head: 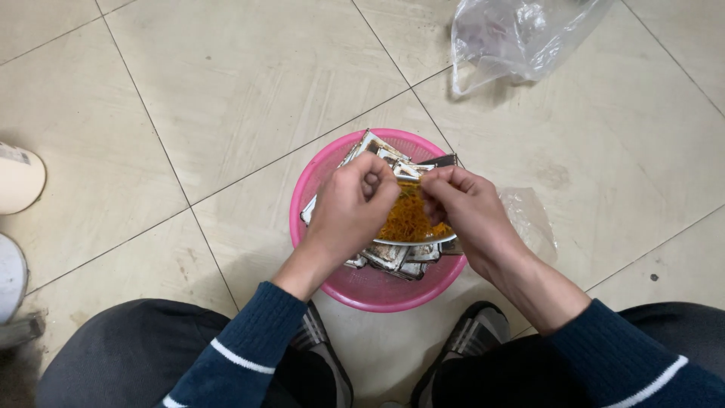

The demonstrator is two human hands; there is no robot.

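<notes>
The person crouches over one pink basin (377,291) set on the tiled floor (226,98), between two striped shoes, the left shoe (317,340) and the right shoe (472,336). Both knees frame the bottom of the view, and both forearms wear dark blue sleeves, each with one white stripe near the cuff.

Inside the basin lies a heap of small silvery packets (396,257); I can make out roughly eight, but they overlap and the hands cover part of the heap, so the exact count cannot be told. On top of them sits one shallow bowl (423,240) filled with fine orange-yellow shreds (408,219).

The left hand (351,208) is closed into a loose fist above the bowl, its thumb and fingers pinched together on something small. The right hand (468,208) is curled the same way, fingertips pinching just beside those of the left. The two hands almost meet over the shreds; what they grip is too small and too hidden to name, though it seems to be one of the packets.

There are two clear plastic bags: one crumpled bag (521,34) lies well apart near the top, and a second, flatter one (532,219) lies just beside the basin under the right wrist. At the left edge stand two pale round objects (19,177), both cut off.
</notes>
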